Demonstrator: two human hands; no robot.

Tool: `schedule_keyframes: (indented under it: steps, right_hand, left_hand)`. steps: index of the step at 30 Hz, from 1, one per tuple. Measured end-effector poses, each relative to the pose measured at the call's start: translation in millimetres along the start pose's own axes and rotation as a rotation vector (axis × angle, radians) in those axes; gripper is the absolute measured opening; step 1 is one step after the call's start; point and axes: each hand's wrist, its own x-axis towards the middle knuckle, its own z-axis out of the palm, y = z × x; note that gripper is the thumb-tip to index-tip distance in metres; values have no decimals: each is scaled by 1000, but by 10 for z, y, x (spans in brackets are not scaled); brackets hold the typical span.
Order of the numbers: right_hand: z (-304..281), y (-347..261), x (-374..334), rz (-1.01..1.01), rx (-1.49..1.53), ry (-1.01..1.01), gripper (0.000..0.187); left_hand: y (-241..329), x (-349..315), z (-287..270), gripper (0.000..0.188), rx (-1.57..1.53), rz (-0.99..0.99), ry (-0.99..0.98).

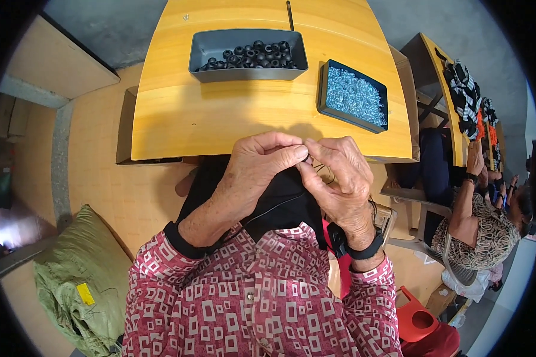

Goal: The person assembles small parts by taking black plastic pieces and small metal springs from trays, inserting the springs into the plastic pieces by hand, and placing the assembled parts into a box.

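While the left hand (251,168) pinches a small dark piece (307,159), right hand (343,171) likewise pinched narrow on it

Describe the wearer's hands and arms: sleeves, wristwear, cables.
Left hand and right hand: no gloves. Long pink sleeves printed with pale rectangles. Black band on the left wrist; black strap with a bulkier black piece on the right. A thin dark cable shows between the forearms.
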Motion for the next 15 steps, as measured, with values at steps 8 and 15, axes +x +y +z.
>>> schedule_keyframes:
  steps: [8, 15]
  right_hand:
    - [-20, 38, -19, 92, 53, -42, 37]
    - [-74, 41, 28, -46, -72, -73, 38]
  left_hand:
    - [-112, 26, -22, 16, -95, -53, 2]
    - [-107, 3, 38, 19, -143, -65, 8]
